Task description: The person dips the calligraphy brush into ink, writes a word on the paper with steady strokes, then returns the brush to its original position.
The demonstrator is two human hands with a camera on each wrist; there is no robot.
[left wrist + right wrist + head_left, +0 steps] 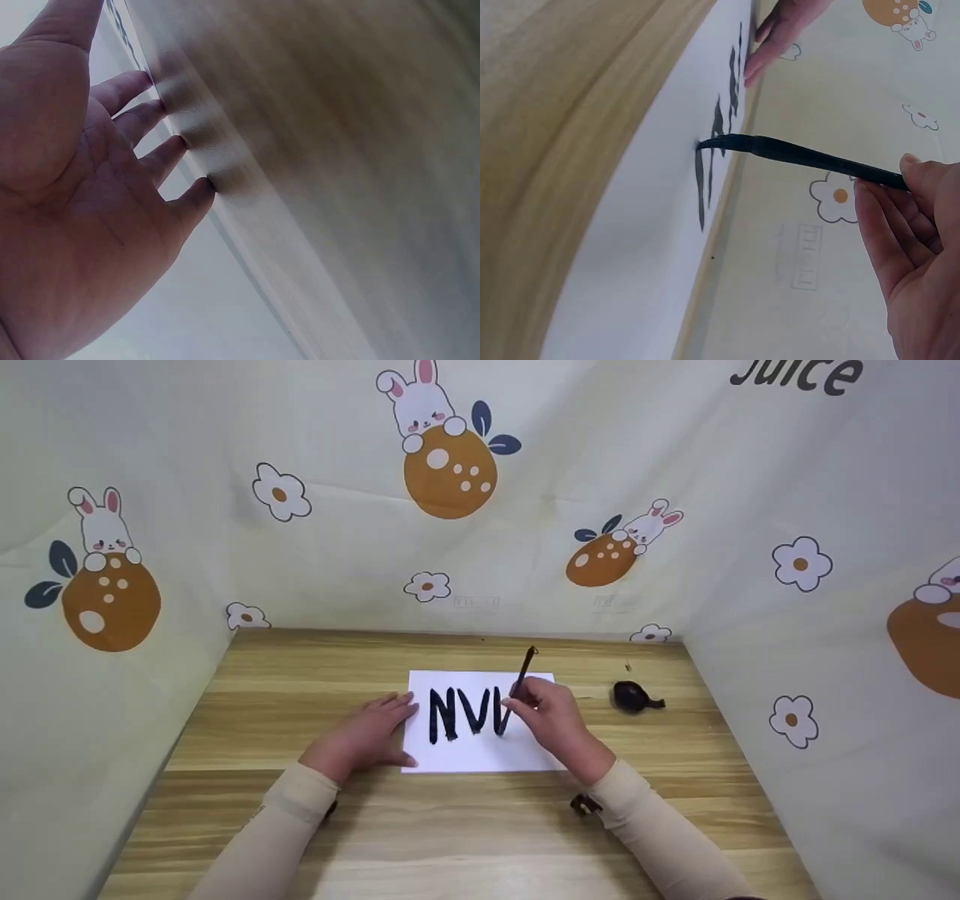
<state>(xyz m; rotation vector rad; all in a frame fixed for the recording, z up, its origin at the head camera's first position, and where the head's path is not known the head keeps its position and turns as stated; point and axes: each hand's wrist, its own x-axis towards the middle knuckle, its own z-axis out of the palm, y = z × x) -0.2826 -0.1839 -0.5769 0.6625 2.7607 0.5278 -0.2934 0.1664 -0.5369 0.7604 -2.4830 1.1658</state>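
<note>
A sheet of white paper [457,757] lies on the wooden table with bold black strokes [442,716] reading like N, V and part of another letter. My right hand [555,716] pinches a dark ink brush [525,667] by its handle, thumb against fingertips. In the right wrist view the bristles [718,142] of the brush touch the paper at one end of a black stroke. My left hand [371,731] rests at the paper's left edge, fingers spread and fairly straight. Its fingertips [201,189] press down there in the left wrist view.
To the right of the paper sits a small black rounded vessel [630,697] with a short handle or spout. A pale cloth [337,562] printed with rabbits, oranges and flowers stands around the back and sides of the table [465,840].
</note>
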